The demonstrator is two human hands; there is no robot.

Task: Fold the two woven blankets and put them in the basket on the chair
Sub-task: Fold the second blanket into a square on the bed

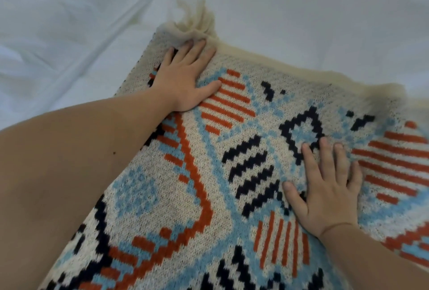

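The cream woven blanket with orange, blue and black pattern (232, 173) lies on the white bed sheet (69, 34); left hand (183, 80) and right hand (325, 187) press it with flat, straight fingers, probably to smooth the fold

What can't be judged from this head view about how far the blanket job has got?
- Basket and chair: outside the frame.
- Second blanket: not in view.
- Blanket: cut off by the bottom and right edges, so its fold count is unclear.
- Layers beneath: covered by the top layer and both flat hands, left hand, right hand.
- Tassels at the far corner: blurred.
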